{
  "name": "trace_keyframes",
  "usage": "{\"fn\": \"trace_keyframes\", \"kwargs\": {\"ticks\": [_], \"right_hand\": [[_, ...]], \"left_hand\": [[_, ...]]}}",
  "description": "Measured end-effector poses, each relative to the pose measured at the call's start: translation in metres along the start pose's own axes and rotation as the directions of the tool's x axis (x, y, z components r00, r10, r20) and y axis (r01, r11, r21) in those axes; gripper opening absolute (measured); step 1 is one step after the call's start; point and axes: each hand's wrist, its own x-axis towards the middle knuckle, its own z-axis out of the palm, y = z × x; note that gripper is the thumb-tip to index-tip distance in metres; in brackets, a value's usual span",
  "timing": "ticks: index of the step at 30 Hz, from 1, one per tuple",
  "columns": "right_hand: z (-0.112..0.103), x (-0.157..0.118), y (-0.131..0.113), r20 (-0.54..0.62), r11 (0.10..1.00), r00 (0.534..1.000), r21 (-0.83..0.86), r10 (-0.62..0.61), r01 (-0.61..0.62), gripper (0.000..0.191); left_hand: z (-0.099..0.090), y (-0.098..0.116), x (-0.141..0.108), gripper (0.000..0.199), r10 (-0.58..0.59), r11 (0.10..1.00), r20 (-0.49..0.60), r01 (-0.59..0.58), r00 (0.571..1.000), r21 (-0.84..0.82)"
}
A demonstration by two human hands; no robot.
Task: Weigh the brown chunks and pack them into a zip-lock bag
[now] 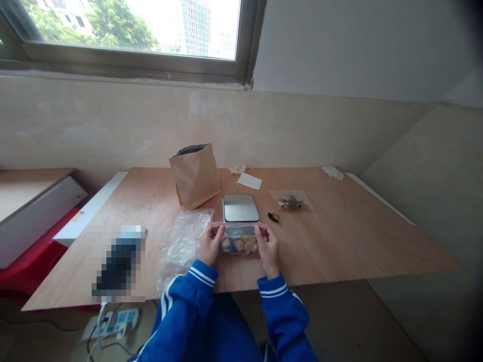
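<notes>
Between my two hands, near the table's front edge, is a clear zip bag [240, 244] with several brown and dark dried pieces inside. My left hand [211, 243] pinches its upper left corner, and my right hand [268, 246] pinches the upper right corner. Just behind the bag sits a flat silver scale [241, 207] with nothing on its plate. A small dark dried piece [273, 217] lies to the right of the scale. Farther right, a second clear bag [291, 201] with dark pieces lies flat. Empty clear bags [184, 241] are spread beside my left hand.
An open brown paper bag [196, 176] stands behind the empty bags. A white card [249, 181] and white scraps [237, 169] lie near the wall, with more scraps [332, 173] at the back right. A pixelated dark object [118, 264] is at the left; a power strip [113, 323] is below.
</notes>
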Motion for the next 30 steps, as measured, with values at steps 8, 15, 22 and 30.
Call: {"fn": "trace_keyframes", "kwargs": {"ticks": [8,15,22,30], "right_hand": [[0.002,-0.001,-0.004,0.070,0.996,0.997,0.086,0.007,-0.013,0.027],[0.000,-0.001,-0.004,0.074,0.999,0.997,0.054,-0.011,0.007,0.025],[-0.003,-0.002,-0.009,0.099,0.999,0.995,0.036,0.014,-0.017,0.026],[-0.003,-0.003,-0.009,0.119,0.991,0.989,0.090,0.091,-0.102,0.030]], "left_hand": [[0.003,0.009,0.001,0.034,-0.059,0.994,0.061,0.064,0.996,-0.091],[0.002,0.012,0.001,0.036,-0.091,0.992,0.029,0.094,0.995,-0.087],[0.002,0.007,0.001,0.033,-0.079,0.994,0.025,0.081,0.997,-0.075],[0.001,0.006,0.000,0.034,-0.097,0.992,0.099,0.104,0.990,-0.074]]}}
